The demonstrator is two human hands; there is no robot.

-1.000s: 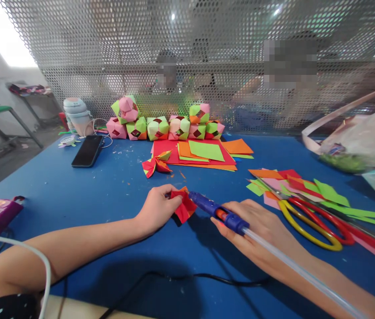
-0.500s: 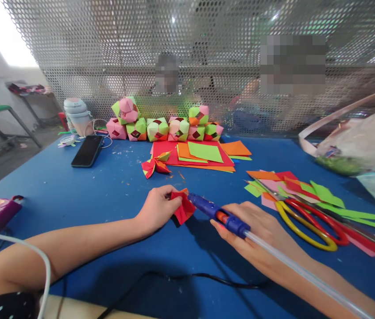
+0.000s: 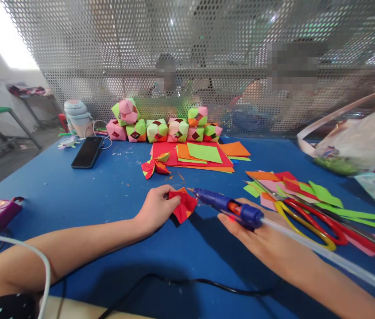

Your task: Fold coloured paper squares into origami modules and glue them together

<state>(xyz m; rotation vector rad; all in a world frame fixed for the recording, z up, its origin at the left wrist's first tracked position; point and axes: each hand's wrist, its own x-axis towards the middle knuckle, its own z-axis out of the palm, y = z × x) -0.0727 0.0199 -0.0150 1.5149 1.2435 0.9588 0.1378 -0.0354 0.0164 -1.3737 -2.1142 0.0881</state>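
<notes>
Left hand [image 3: 156,208] pinches a folded red-orange paper piece [image 3: 182,206] against the blue table [image 3: 107,186], fingers closed on its left edge. Right hand [image 3: 257,230] grips a blue glue gun [image 3: 225,205] (clear glue stick trailing back), nozzle just beside the paper, apparently not touching. Scissors [image 3: 310,217] lie on paper scraps [image 3: 326,195] to the right; paper cubes [image 3: 160,126] stand at the far edge.

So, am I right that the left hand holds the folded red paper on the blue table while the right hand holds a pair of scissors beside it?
Not quite: the head view shows the right hand holding a blue glue gun, not scissors. The scissors lie untouched further right. The left hand does hold the red paper on the blue table.
</notes>
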